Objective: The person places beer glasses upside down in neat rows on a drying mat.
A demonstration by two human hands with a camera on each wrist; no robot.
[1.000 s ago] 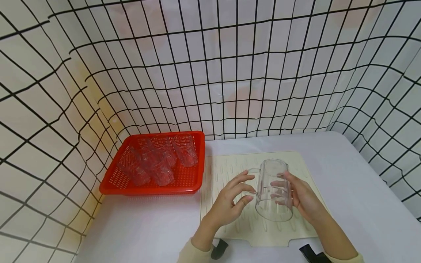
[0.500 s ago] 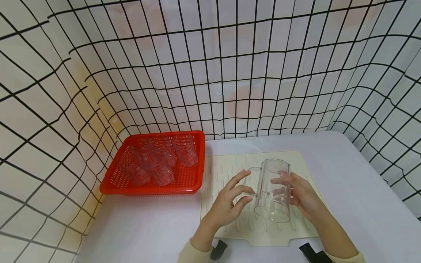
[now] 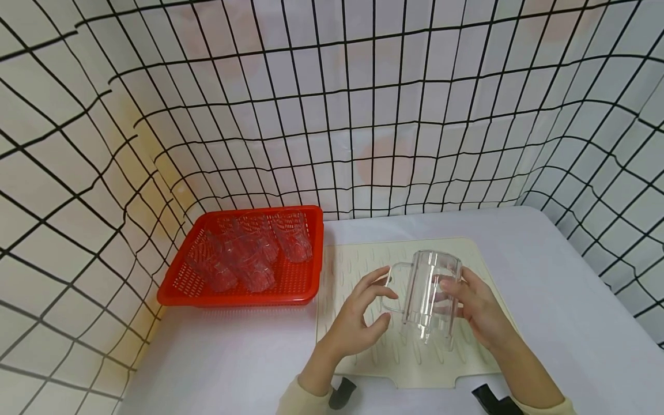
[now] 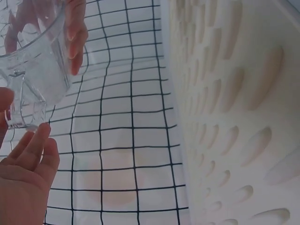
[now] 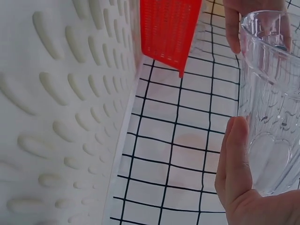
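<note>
My right hand (image 3: 479,308) grips a clear glass mug (image 3: 422,294) by its side, thumb on the near side and fingers behind it. The mug hangs slightly tilted over a cream ridged mat (image 3: 363,366), its handle (image 3: 395,266) facing left. My left hand (image 3: 358,323) is around the handle with its fingers spread and loosely bent, the fingertips right at it. In the left wrist view those fingers (image 4: 37,150) come up beside the handle. The right wrist view shows the right thumb (image 5: 236,154) along the mug's patterned wall.
A red plastic basket (image 3: 238,301) stands at the left with several clear glass mugs (image 3: 256,276) lying in it. White cloth covers the table (image 3: 218,351). Black wire mesh (image 3: 358,121) encloses the back and sides.
The mug has turned in the right hand, its handle showing more fully. The right thumb has shifted onto its near side. My left thumb and fingers have drawn back slightly from the mug.
</note>
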